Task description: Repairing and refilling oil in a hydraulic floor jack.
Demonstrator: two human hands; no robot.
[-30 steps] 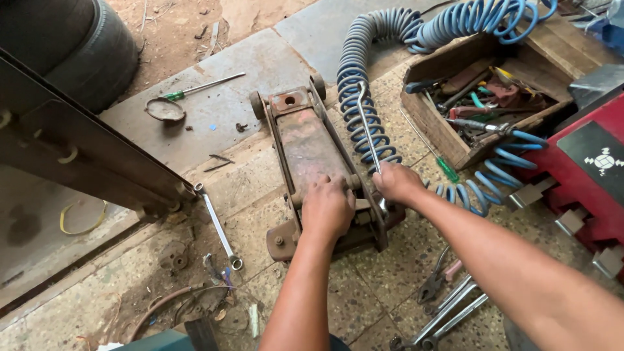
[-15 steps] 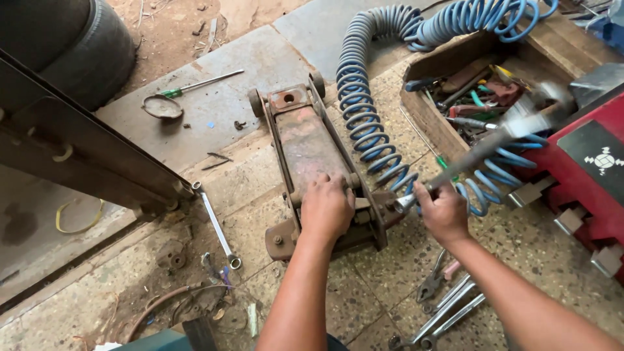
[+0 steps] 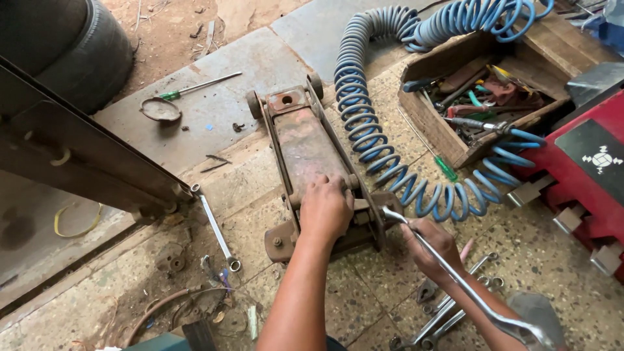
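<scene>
A rusty floor jack (image 3: 305, 146) lies on the stone floor. My left hand (image 3: 325, 208) presses down on its near end, fingers curled over the frame. My right hand (image 3: 434, 247) grips a long bent metal wrench (image 3: 468, 286), whose tip touches the jack's right side near a bolt (image 3: 385, 211). The wrench's far end runs down toward the lower right corner.
A blue coiled air hose (image 3: 377, 140) snakes past the jack's right side. A wooden box of tools (image 3: 481, 104) and a red machine (image 3: 585, 169) stand at right. Loose spanners (image 3: 448, 312), a ring spanner (image 3: 218, 231), a green screwdriver (image 3: 195, 88), a tyre (image 3: 78, 52) and a metal beam (image 3: 84, 156) lie around.
My right hand left the jack, swung out to the right, picked up the bent wrench and brought its tip back to the jack's right side. My left hand stayed on the jack.
</scene>
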